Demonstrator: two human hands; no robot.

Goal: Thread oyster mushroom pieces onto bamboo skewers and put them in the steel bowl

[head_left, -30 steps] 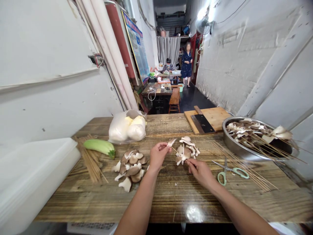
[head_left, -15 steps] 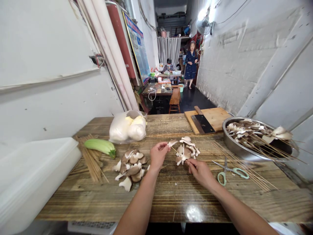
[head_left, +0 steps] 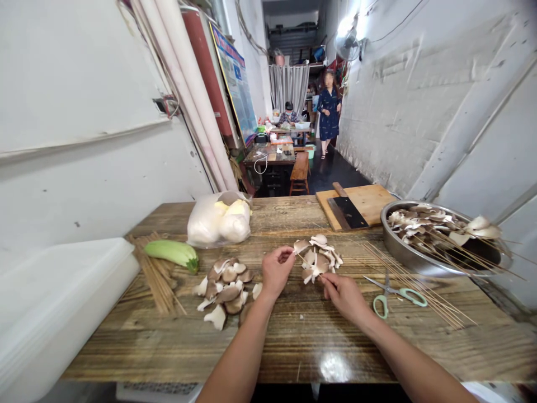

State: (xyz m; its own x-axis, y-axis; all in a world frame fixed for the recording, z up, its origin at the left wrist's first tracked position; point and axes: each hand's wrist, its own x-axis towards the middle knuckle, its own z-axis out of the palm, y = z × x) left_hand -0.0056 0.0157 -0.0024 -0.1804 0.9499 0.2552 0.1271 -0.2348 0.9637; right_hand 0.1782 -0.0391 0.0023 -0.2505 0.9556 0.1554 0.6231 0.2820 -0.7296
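In the head view, my left hand (head_left: 278, 271) pinches a small oyster mushroom piece (head_left: 301, 246) at the tip of a thin wooden skewer (head_left: 302, 259). My right hand (head_left: 342, 291) is closed on the skewer's other end, low beside the mushrooms. Just beyond my fingers, several oyster mushroom pieces (head_left: 316, 265) lie bunched on the wooden table (head_left: 293, 341); whether some are on the skewer I cannot tell. A larger pile of loose oyster mushrooms (head_left: 229, 290) sits left of my left hand, partly hidden by my forearm.
Scissors (head_left: 392, 291) and loose skewers (head_left: 419, 285) lie right of my right hand, near a metal basin (head_left: 392, 246) of skewered mushrooms. A cleaver (head_left: 347, 211) rests on a cutting board (head_left: 373, 201). Leftward are a green gourd (head_left: 173, 253), a skewer bundle (head_left: 157, 285), a plastic bag (head_left: 203, 221) and a white container (head_left: 84, 291).
My left hand has moved slightly right, bringing the mushroom piece closer to the bunch along the skewer. My right hand has barely moved. In the background, a standing person has come a little nearer.
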